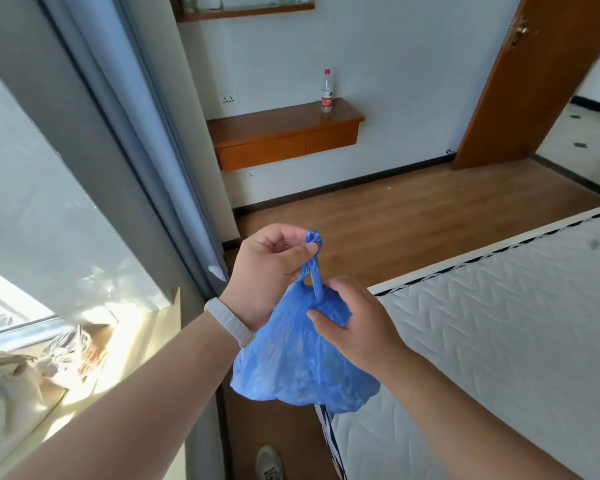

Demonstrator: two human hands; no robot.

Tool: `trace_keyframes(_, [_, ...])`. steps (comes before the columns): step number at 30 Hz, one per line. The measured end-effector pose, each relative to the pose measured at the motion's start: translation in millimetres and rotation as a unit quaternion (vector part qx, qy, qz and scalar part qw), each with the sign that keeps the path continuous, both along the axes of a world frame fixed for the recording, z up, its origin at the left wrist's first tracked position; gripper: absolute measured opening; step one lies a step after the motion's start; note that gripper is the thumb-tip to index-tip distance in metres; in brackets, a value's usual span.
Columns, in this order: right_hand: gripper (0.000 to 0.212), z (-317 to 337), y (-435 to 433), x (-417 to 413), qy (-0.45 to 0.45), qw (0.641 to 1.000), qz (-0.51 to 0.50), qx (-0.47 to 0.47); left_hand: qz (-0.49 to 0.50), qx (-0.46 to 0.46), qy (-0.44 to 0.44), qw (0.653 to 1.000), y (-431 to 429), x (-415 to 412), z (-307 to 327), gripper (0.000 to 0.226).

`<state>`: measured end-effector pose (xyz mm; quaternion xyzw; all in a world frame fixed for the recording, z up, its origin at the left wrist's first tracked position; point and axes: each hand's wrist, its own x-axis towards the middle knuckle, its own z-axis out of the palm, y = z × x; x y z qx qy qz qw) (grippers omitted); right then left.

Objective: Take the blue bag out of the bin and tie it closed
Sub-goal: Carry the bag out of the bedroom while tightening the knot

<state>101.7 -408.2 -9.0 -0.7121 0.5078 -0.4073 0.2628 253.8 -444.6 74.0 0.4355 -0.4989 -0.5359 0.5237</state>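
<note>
The blue bag [298,362] hangs in the air in front of me, above the floor beside the mattress corner. Its two handles are twisted into thin strands that rise to a small loop at the top. My left hand [267,268], with a pale band on the wrist, pinches those strands near the loop. My right hand [354,320] grips the gathered neck of the bag just below the strands. The bag's body bulges below both hands. No bin is in view.
A white quilted mattress [499,341] fills the right side. A wooden wall shelf [284,133] holds a plastic bottle [327,91]. Grey curtains [128,133] and a sunlit windowsill with bags [31,375] are on the left. A wooden door [534,81] stands open at the back right.
</note>
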Motion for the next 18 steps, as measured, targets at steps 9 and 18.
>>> trace_keyframes(9, [0.028, 2.8, -108.3, 88.0, -0.004, 1.0, -0.027, -0.004, -0.025, 0.025, 0.038, 0.999, -107.4, 87.9, -4.3, 0.01])
trace_keyframes(18, [0.022, 10.3, -193.8, 142.7, 0.023, 0.999, -0.027, -0.027, -0.034, 0.002, 0.015, 0.999, -190.1, 140.2, 5.4, 0.019])
